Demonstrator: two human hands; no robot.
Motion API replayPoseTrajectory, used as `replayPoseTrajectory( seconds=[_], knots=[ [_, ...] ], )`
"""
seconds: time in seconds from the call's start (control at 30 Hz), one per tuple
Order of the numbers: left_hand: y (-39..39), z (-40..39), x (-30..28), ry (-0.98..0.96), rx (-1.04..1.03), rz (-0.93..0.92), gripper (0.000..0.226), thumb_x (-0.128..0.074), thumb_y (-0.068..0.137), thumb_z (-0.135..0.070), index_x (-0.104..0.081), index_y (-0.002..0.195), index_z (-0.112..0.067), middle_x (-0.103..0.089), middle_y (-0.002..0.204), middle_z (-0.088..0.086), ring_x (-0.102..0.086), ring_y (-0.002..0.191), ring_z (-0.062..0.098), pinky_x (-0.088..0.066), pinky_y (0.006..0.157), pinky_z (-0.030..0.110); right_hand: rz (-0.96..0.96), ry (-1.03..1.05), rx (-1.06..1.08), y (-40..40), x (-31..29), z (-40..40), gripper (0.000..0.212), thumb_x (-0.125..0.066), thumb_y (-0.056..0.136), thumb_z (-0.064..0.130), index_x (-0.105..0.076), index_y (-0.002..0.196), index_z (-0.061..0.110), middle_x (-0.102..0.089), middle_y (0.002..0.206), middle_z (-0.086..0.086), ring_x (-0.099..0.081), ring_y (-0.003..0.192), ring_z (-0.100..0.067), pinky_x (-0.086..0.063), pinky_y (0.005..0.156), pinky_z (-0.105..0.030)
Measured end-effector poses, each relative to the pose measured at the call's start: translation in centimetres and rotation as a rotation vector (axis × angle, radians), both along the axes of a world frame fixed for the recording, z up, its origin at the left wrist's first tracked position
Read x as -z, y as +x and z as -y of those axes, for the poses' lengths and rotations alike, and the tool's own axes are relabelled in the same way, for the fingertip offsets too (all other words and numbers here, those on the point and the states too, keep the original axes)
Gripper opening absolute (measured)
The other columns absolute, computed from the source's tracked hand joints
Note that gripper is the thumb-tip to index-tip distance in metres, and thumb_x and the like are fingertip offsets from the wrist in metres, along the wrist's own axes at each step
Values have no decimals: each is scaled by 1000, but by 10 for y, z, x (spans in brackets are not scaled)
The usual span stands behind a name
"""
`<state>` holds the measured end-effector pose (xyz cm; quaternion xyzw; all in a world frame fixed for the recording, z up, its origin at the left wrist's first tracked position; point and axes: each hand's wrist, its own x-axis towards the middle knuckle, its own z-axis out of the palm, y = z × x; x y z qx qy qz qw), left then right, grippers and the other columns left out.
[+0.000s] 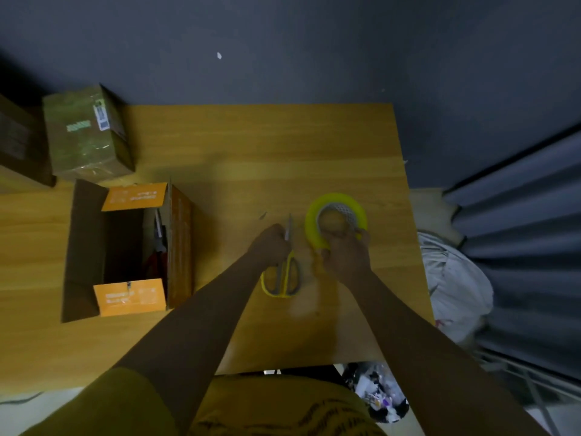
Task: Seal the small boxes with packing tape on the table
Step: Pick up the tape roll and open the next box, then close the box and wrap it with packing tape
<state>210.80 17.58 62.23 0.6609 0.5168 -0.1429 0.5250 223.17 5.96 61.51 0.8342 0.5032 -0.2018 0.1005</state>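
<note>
Head view: open orange box (pixel 132 247) left of scissors (pixel 284 275), sealed box (pixel 85 133) behind

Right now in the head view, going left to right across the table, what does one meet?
Open orange box → left hand on the scissors → right hand gripping the yellow packing tape roll. The taped-up box at the far left corner overlaps the orange box's span, so I leave it unranked.

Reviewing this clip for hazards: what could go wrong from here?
1. The left hand is at the blades of the scissors, not the handles; a cut is possible.
2. The open box still has all flaps up, with items inside; taping now would likely seal nothing.
</note>
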Motion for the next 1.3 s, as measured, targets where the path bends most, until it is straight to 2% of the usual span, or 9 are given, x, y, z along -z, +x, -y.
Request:
replayPoseTrajectory(
  seconds=[0.33,0.43,0.53,0.63,0.73,0.83,1.0,1.13,1.3],
  knots=[
    [-62,-18,-5,-34,-66,76,11,-60,87,-1,-54,79,-6,-53,66,4,-56,65,21,-46,56,30,9,253,365,-44,3,-13,60,-54,90,27,-36,146,14,-39,142,-15,-30,133,-36,-20,107,-51],
    [-53,-22,-18,-49,2,180,21,-54,94,-5,-52,73,-7,-56,59,0,-55,55,12,-43,47,20,-435,525,535,-98,9,-15,57,-52,88,42,-48,137,14,-48,130,-14,-45,122,-34,-41,98,-45],
    [-44,-34,-16,24,50,225,11,-52,96,-10,-58,90,-2,-60,87,10,-58,82,24,-42,62,28,-859,533,745,-127,9,-23,42,-60,95,26,-47,134,15,-54,115,-1,-56,107,-19,-46,78,-13],
    [-35,-45,-8,81,10,249,7,-53,95,-10,-59,92,-9,-61,92,8,-57,94,24,-46,82,28,-756,674,812,-120,13,-43,26,-62,93,9,-54,117,12,-57,94,-6,-57,88,-21,-47,74,-33],
    [-31,-47,-10,74,18,282,20,-48,97,-10,-46,116,-16,-55,100,-4,-48,104,19,-39,74,9,-744,630,902,-100,11,-75,34,-55,96,7,-49,128,1,-59,114,-19,-58,106,-33,-45,85,-36],
    [-33,-49,-15,247,50,334,36,-50,91,5,-50,127,7,-55,126,21,-51,118,29,-36,94,22,-705,592,747,-88,5,-93,38,-46,98,4,-44,136,-1,-55,129,-22,-52,118,-36,-42,91,-31],
    [-34,-51,-10,255,61,428,33,-50,89,11,-56,120,1,-53,97,1,-55,76,-15,-36,69,0,43,372,414,-52,9,-92,50,-37,96,21,-39,142,2,-38,144,-19,-29,137,-37,-24,108,-46],
    [-30,-48,8,280,157,291,35,-50,91,2,-54,126,1,-52,129,19,-55,114,32,-40,93,29,264,-92,199,-22,8,-96,44,-38,100,23,-41,140,7,-37,145,-14,-20,141,-33,-19,113,-44],
    [-26,-39,13,255,226,290,35,-46,93,3,-53,127,1,-52,133,16,-49,124,28,-34,98,25,249,-25,35,-16,0,-96,31,-39,96,9,-53,124,8,-62,120,-13,-39,127,-33,-34,100,-41]
  ],
)
